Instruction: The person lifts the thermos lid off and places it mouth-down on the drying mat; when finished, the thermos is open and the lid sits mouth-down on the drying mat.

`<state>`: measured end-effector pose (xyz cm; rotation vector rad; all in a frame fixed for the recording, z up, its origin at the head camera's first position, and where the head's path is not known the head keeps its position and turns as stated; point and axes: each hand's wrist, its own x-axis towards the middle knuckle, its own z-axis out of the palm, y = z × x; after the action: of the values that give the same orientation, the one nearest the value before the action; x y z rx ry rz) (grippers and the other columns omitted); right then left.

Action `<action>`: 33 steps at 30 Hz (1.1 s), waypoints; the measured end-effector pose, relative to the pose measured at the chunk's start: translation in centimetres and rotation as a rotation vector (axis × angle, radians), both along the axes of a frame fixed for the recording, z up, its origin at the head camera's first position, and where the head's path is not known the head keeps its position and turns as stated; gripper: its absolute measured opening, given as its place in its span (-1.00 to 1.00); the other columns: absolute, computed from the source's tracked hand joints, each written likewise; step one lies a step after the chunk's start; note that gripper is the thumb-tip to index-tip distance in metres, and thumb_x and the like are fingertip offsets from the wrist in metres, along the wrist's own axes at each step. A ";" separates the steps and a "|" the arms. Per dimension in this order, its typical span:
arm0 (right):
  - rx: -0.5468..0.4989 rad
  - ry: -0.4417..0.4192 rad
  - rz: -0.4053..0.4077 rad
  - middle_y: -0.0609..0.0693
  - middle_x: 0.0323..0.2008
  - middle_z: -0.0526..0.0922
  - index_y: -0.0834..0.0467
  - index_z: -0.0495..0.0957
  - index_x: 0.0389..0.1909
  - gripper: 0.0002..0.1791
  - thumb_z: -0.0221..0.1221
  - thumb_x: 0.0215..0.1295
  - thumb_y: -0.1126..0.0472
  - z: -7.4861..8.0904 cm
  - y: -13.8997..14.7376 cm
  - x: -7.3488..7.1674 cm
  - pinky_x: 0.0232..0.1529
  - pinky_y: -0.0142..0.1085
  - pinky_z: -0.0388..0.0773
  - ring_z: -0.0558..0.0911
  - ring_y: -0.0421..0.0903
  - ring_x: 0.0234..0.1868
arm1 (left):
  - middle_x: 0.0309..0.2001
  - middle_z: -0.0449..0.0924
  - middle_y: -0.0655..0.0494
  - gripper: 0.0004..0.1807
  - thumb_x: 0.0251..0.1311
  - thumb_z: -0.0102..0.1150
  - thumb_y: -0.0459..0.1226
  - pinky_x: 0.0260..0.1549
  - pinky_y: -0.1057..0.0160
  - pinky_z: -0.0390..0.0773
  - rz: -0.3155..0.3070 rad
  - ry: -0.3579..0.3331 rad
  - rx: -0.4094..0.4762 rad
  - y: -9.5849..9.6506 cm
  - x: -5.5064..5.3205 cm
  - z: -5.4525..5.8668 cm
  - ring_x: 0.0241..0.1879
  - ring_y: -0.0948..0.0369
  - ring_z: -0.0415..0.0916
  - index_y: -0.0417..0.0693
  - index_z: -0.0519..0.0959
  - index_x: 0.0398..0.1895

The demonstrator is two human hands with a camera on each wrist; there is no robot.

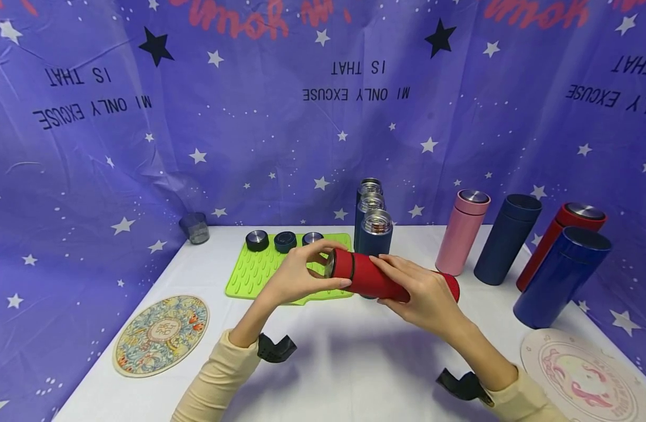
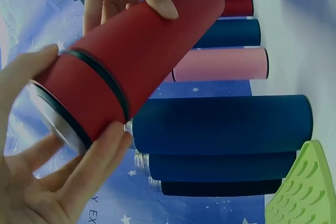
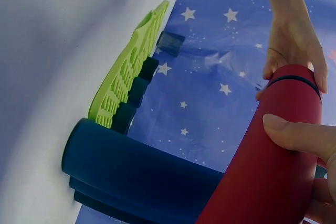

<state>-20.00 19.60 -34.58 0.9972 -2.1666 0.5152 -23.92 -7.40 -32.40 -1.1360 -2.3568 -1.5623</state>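
Observation:
A red thermos flask (image 1: pixel 372 276) is held tilted nearly on its side over the table. My left hand (image 1: pixel 293 274) grips its capped end, with thumb and fingers around the red lid (image 2: pixel 79 94) and its silver top. My right hand (image 1: pixel 428 293) holds the flask's body around the middle. In the left wrist view a dark ring marks the seam between lid and body. Just behind the flask stand three dark blue thermos flasks (image 1: pixel 375 237) in a row, uncapped, their steel necks bare. Three dark lids (image 1: pixel 257 240) sit along the back of a green mat (image 1: pixel 243 278).
At the right stand capped flasks: a pink one (image 1: pixel 458 237), a dark blue one (image 1: pixel 504 243), a red one (image 1: pixel 533 255) and a bright blue one (image 1: pixel 557 281). Round mats lie left (image 1: pixel 161 334) and right (image 1: pixel 581 375). A small dark glass (image 1: pixel 197 228) stands at the back left.

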 end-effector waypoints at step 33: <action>-0.079 -0.335 0.052 -0.11 -0.02 0.66 -0.08 0.50 0.24 -0.10 0.60 -0.28 0.11 0.7 1.1 0.2 -0.24 -0.24 0.65 0.66 -0.16 -0.15 | 0.28 0.38 0.05 -0.25 -0.13 0.51 -0.45 -0.02 0.19 0.59 -0.270 0.179 -0.060 -0.2 -0.6 0.1 0.29 0.14 0.28 -0.09 0.46 0.23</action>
<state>-19.77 20.66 -33.90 0.9815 -2.3946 0.8364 -24.53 -7.58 -32.27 -1.5918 -2.2222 -1.3987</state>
